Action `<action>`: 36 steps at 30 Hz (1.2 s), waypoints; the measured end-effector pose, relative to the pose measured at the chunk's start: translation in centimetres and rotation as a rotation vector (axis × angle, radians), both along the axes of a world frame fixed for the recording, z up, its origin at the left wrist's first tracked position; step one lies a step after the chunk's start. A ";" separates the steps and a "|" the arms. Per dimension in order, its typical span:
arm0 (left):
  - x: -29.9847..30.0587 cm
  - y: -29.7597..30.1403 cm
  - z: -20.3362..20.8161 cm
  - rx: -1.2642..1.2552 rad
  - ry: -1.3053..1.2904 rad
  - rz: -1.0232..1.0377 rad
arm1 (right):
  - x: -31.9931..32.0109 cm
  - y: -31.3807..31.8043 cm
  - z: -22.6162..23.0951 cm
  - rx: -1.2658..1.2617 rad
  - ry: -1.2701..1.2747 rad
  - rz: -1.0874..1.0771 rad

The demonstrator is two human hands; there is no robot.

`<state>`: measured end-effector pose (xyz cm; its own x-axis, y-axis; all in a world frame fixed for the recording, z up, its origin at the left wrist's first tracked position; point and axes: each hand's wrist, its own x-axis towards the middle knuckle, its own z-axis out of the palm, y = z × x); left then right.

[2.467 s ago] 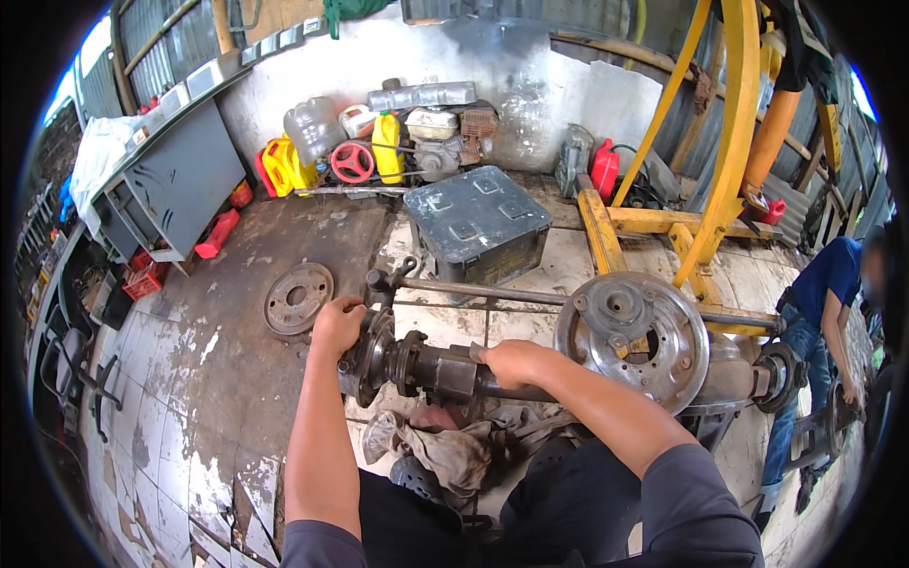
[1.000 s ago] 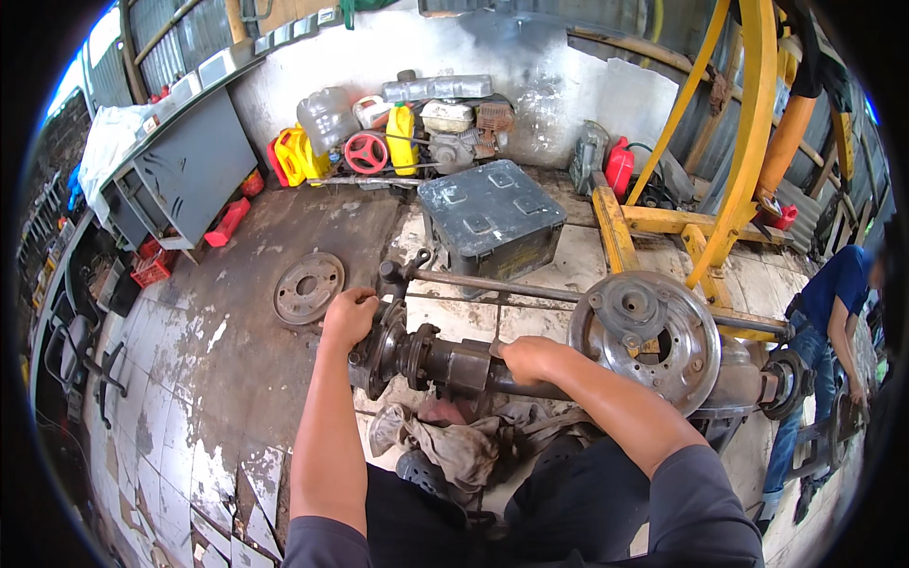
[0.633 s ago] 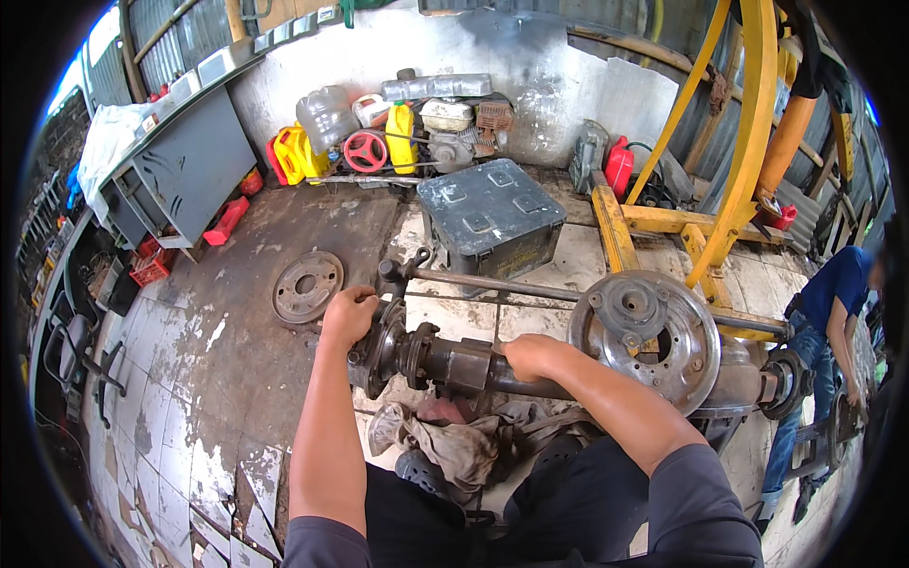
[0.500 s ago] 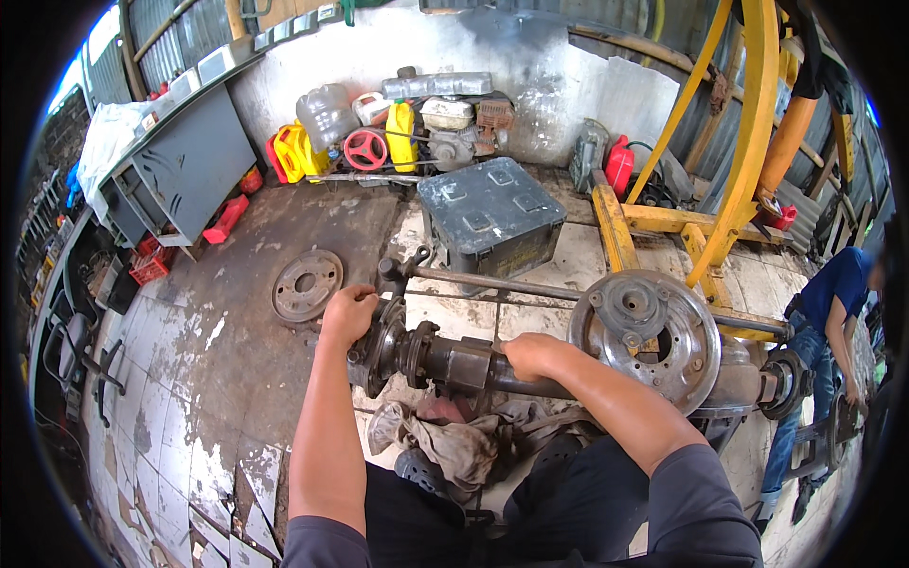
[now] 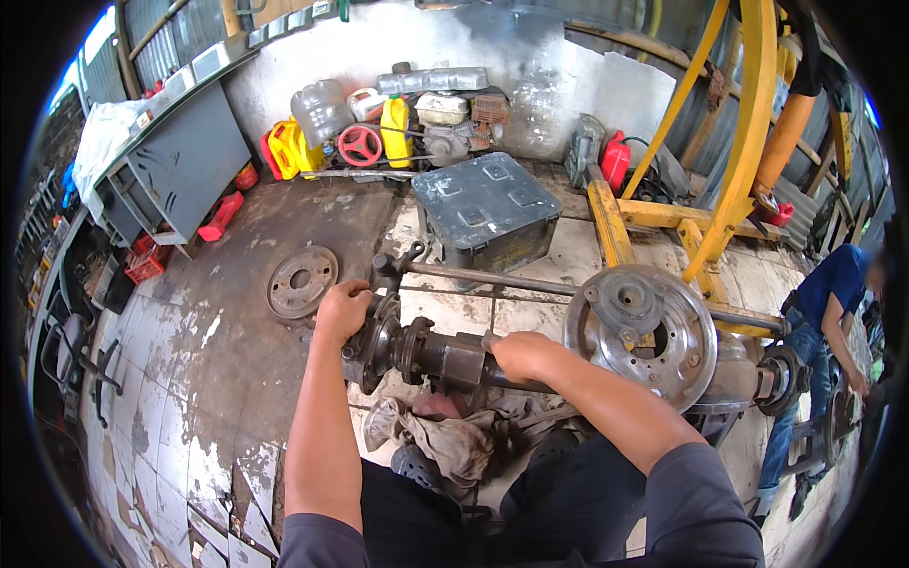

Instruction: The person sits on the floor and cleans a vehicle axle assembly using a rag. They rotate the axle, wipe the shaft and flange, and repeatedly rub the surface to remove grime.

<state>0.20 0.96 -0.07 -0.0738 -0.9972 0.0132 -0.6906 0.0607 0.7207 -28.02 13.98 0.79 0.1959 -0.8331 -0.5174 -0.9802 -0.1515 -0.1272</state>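
Note:
A dark, greasy axle housing (image 5: 459,360) lies crosswise in front of my legs, with a flanged hub end (image 5: 383,343) at its left. My left hand (image 5: 343,310) is closed at the far left side of that hub end; whatever its fingers pinch is hidden. My right hand (image 5: 528,358) wraps over the axle tube, just right of the squared block, thumb towards the left. A round metal wheel disc (image 5: 696,364) with a raised center rests on the axle to the right of this hand. Along the far side runs a long steel rod (image 5: 492,275).
A flat round plate (image 5: 301,283) lies on the floor at left. Beyond the axle stands a dark lidded box (image 5: 488,204). A yellow hoist frame (image 5: 611,227) rises at right, near a bent-over person (image 5: 824,303). Rags (image 5: 454,440) lie by my feet.
My right hand has slid slightly left along the axle, up to the squared block. My left hand stays at the hub end. The whole view has shifted a little.

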 end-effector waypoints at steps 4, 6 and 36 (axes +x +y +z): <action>-0.3 0.4 0.2 -0.007 -0.052 -0.002 | -0.5 0.3 -0.4 -0.014 0.010 0.021; -0.2 -0.4 -0.1 -0.016 -0.028 -0.007 | -0.8 0.1 -1.1 -0.064 -0.032 0.009; -0.1 0.0 -0.4 -0.053 -0.016 -0.025 | -1.0 0.1 -0.4 -0.023 -0.115 -0.018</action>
<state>0.07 0.97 -0.44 -0.0995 -0.9929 0.0645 -0.6999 0.1160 0.7047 -29.05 14.08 0.37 0.2374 -0.8482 -0.4734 -0.9620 -0.1378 -0.2357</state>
